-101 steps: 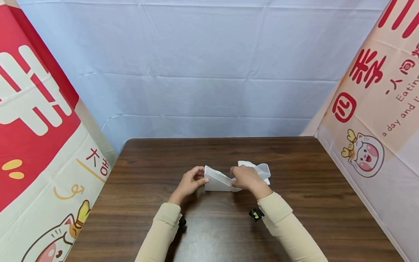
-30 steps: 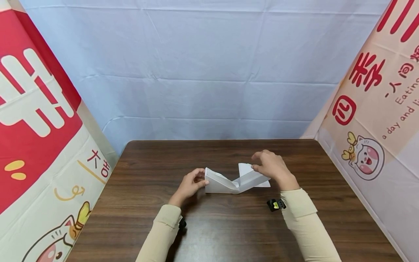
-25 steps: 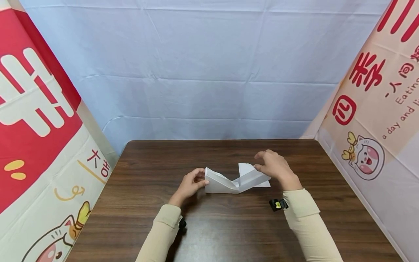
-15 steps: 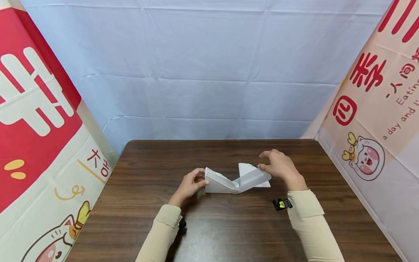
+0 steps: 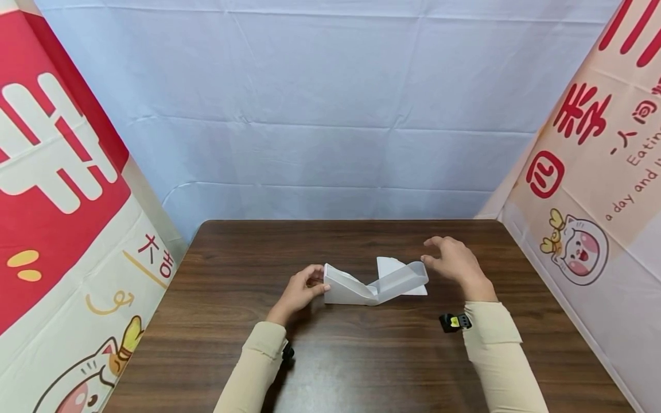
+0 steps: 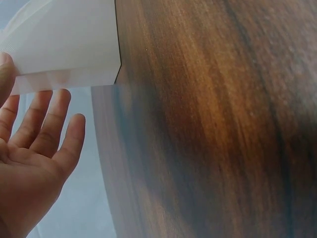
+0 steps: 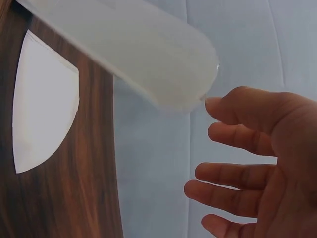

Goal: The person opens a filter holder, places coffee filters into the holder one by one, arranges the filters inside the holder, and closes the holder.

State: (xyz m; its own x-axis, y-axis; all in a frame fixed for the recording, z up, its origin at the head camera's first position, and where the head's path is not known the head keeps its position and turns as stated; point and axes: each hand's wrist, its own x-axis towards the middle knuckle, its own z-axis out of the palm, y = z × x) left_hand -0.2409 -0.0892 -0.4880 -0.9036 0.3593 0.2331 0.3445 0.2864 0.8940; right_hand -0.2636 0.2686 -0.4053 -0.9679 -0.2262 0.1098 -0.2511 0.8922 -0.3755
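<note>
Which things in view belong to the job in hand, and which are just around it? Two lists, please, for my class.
Part of the job, it seems:
white box, gripped by left hand
see-through lid, open, near right hand
white paper, probably

Just surroundings:
table
blue cloth
printed cloths
wrist cameras

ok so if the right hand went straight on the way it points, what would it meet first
Probably the near end of the translucent lid; the right hand has its thumb tip beside it, though depth is hard to judge.

The flap (image 5: 399, 285) seemingly hides part of the paper (image 5: 387, 266).
</note>
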